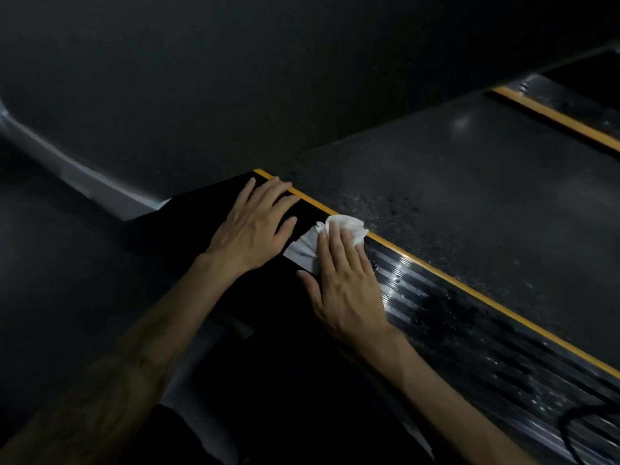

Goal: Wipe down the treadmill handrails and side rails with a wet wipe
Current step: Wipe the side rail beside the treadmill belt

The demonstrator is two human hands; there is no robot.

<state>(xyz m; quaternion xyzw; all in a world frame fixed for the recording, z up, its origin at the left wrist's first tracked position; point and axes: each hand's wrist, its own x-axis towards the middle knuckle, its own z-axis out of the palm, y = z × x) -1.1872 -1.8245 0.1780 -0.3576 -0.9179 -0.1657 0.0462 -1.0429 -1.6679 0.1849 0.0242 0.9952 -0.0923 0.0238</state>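
A white wet wipe (307, 245) lies crumpled on the near side rail (469, 317) of the treadmill, a black ribbed strip edged with a yellow line. My right hand (345, 280) presses flat on the wipe, fingers straight, fingertips near the yellow line. My left hand (255, 226) rests flat on the rail's dark front end, just left of the wipe, fingers spread toward the yellow edge. The rail behind my right hand shines wet.
The grey running belt (469, 182) lies beyond the yellow line, speckled with droplets. A second yellow-edged far side rail (570, 112) runs at the top right. A grey treadmill upright (77, 176) slants at the left. A dark cable (577, 427) loops at the lower right.
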